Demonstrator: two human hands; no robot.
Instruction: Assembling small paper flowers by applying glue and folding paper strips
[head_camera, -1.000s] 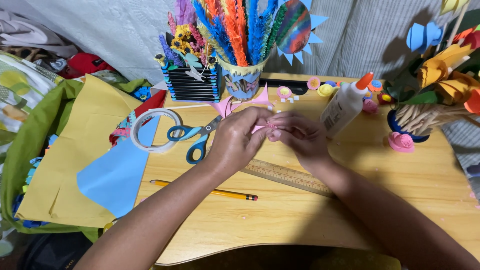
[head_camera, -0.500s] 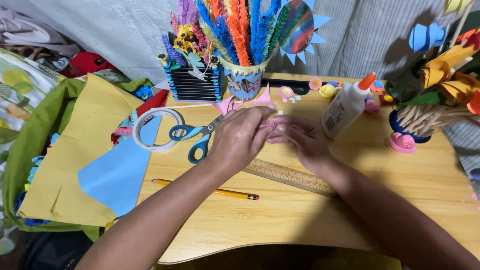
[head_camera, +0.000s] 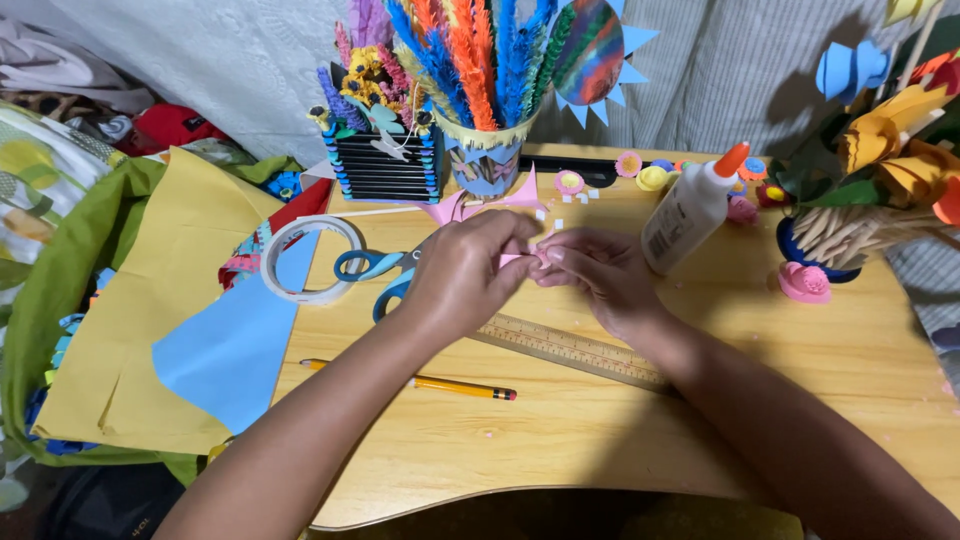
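My left hand (head_camera: 465, 275) and my right hand (head_camera: 600, 278) meet fingertip to fingertip above the middle of a wooden table (head_camera: 560, 440). Between the fingers of both is a small pink paper piece (head_camera: 517, 259), mostly hidden by them. Blue-handled scissors (head_camera: 375, 270) lie just left of my left hand, partly under it. A wooden ruler (head_camera: 575, 350) runs under both wrists, and a yellow pencil (head_camera: 440, 383) lies nearer me. A white glue bottle (head_camera: 690, 212) with an orange cap stands just right of my right hand.
A tape roll (head_camera: 305, 260) sits at the table's left edge over blue (head_camera: 215, 360) and yellow paper sheets (head_camera: 150, 300). Paper-flower pots (head_camera: 480, 90) stand at the back; a vase of paper flowers (head_camera: 860, 200) and a pink paper flower (head_camera: 803, 282) at the right. Small paper scraps lie scattered.
Both hands stay at the same spot, fingers shifting slightly on the pink paper piece. The view has barely moved.
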